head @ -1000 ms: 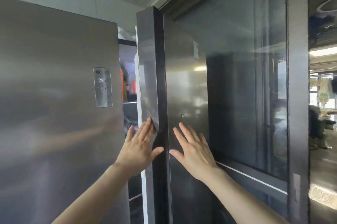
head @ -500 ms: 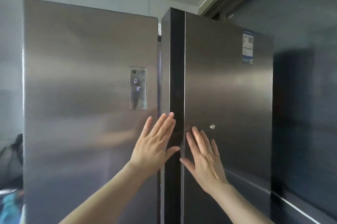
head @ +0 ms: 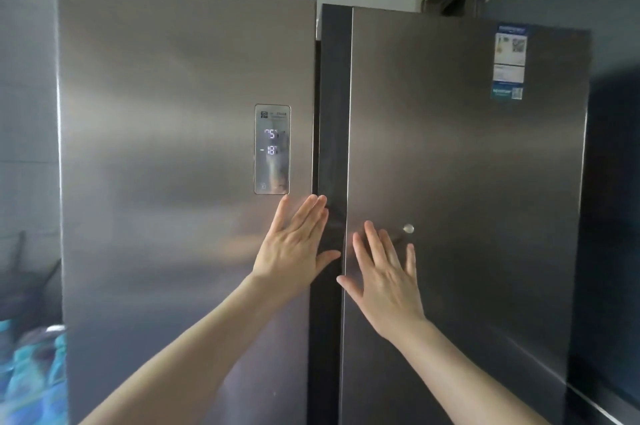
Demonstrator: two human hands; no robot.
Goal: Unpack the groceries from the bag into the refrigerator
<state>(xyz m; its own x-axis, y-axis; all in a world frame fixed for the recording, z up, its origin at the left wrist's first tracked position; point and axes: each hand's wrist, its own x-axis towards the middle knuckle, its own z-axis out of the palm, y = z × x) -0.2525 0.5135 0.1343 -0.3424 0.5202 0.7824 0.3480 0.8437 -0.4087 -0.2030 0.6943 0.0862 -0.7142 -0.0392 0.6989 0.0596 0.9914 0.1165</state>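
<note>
both hands lie flat with fingers straight, holding nothing: left hand (head: 298, 244) on the left door (head: 173, 182) just under the display (head: 272, 149), right hand (head: 384, 272) on the right door (head: 467, 199) of the refrigerator; doors look nearly shut, so unpacking seems finished; no bag in view

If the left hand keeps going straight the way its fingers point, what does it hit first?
The left hand points up and slightly right along the left door; it would probably first meet the display panel, or just pass its right edge.
</note>
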